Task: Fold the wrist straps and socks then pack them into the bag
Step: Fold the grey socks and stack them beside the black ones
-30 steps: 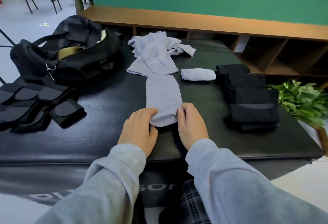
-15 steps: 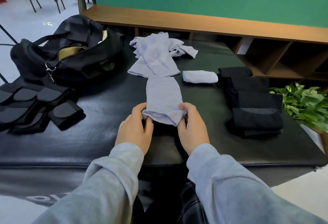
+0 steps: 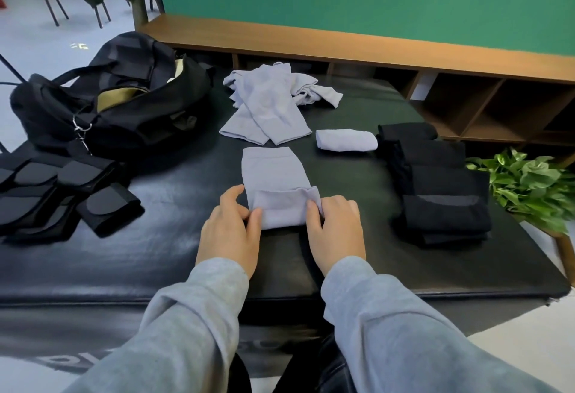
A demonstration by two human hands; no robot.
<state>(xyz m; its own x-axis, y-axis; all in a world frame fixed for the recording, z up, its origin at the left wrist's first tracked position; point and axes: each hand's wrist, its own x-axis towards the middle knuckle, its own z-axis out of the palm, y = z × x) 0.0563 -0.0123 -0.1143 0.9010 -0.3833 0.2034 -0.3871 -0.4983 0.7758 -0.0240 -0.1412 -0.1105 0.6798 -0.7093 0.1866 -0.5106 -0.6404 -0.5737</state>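
Both hands (image 3: pixel 230 231) (image 3: pixel 337 231) — pinching grip — on half-folded lilac sock (image 3: pixel 277 187)

Your table (image 3: pixel 357 193) has a smooth, glossy black leather-like top. The lilac sock (image 3: pixel 275 181) is soft matt knit cloth. The black bag (image 3: pixel 124 103) looks like matt fabric with a shiny metal clip (image 3: pixel 81 131); the shelf (image 3: pixel 342 47) is smooth wood.

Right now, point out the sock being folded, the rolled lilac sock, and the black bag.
sock being folded (image 3: pixel 273 171), head view, flat upper part beyond the fold.
rolled lilac sock (image 3: pixel 346 140), head view, middle of the roll.
black bag (image 3: pixel 149 119), head view, front side wall.
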